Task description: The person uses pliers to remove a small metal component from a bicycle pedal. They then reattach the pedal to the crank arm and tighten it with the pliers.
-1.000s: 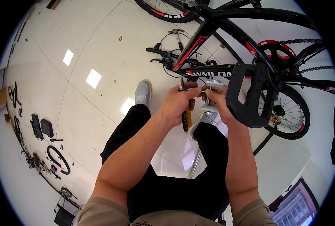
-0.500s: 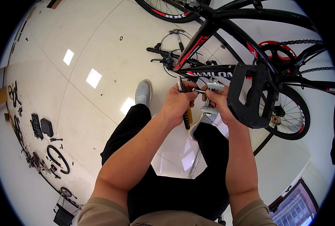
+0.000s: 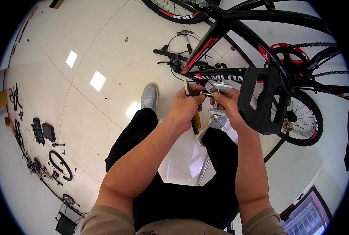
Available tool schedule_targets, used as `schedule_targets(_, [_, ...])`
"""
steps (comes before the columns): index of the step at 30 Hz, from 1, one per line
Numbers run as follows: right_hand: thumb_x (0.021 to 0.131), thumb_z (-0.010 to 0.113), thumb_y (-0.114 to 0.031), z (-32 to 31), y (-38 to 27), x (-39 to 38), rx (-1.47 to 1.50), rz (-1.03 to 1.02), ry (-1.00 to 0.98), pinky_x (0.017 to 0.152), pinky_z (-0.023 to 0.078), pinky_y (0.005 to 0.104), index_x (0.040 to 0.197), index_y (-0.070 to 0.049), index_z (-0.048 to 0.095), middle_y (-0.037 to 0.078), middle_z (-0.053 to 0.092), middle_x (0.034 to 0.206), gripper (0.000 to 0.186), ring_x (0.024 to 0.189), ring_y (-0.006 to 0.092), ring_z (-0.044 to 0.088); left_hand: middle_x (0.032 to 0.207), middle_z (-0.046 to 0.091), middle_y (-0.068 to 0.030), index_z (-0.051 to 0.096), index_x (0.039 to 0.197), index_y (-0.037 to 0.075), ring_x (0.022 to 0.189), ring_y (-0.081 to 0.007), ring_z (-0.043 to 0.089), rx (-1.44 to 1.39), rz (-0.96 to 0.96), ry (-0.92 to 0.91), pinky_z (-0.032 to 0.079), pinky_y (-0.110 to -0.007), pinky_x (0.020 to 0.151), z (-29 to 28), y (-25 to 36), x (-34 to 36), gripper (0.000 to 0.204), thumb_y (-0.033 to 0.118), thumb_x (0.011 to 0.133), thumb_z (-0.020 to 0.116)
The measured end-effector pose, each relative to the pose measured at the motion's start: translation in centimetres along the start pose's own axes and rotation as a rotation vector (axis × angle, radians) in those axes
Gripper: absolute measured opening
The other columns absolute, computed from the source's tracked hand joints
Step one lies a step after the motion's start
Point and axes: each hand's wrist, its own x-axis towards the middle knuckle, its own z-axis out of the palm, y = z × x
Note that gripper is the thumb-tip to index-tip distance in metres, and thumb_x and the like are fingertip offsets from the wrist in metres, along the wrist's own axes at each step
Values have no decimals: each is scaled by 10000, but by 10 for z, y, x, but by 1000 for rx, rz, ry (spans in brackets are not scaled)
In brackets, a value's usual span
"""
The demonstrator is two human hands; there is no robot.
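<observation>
My left hand [image 3: 186, 105] is closed around a long hand tool [image 3: 187, 87] with a flat silver end; its black-and-yellow handle [image 3: 196, 122] sticks out below the palm. The thumb and fingertips of that hand also pinch a small metal pin [image 3: 208, 94]. Close beside it, my right hand [image 3: 228, 100] grips a silver metal part [image 3: 223, 86] that has two grey blocks joined by rods. The pin points at this part between the two hands; whether they touch is hidden by the fingers. Both hands hang above my right shoe [image 3: 219, 123].
A black-and-red bicycle frame [image 3: 237, 23] leans across the right, its large black pedal [image 3: 260, 102] close to my right wrist. On the floor lie handlebars [image 3: 176, 58] and a hammer [image 3: 187, 41]. Several bike parts and a black case [image 3: 48, 132] lie at the left.
The silver part in my right hand has tilted slightly, its lower block rising a little. My left hand keeps its place and its hold on the tool and pin.
</observation>
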Motion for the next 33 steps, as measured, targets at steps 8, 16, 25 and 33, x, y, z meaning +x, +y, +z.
schedule_targets(8, [995, 544, -142, -2, 4, 1, -20, 76, 95, 621, 366, 211, 1108, -37, 693, 29, 689, 825, 215, 650, 56, 434, 916, 629, -64, 595, 1108, 25, 714, -134, 547, -24, -25, 19, 457, -291, 635, -2, 5, 0, 318, -70, 805, 617])
schedule_targets(16, [989, 561, -147, -2, 2, 0, -4, 40, 137, 612, 367, 215, 1081, -28, 702, 32, 684, 809, 206, 637, 64, 435, 909, 619, -73, 596, 1056, 26, 708, -157, 549, -98, -159, 105, 475, -316, 669, -3, 11, 0, 198, 158, 921, 658])
schedule_targets(25, [990, 569, -159, 0, -2, 1, -1, 119, 121, 617, 373, 219, 1093, -19, 700, 32, 686, 817, 218, 641, 66, 441, 838, 637, -62, 605, 981, 23, 665, -137, 553, -59, -161, 68, 459, -306, 605, -3, 8, 0, 296, 243, 873, 772])
schedule_targets(33, [997, 562, -170, 0, -4, -1, -50, 127, 92, 675, 411, 222, 1144, -16, 685, 54, 699, 859, 246, 711, 76, 522, 854, 682, -94, 621, 956, -5, 695, -148, 584, -55, -95, 71, 467, -303, 610, -3, 7, 0, 264, 149, 831, 796])
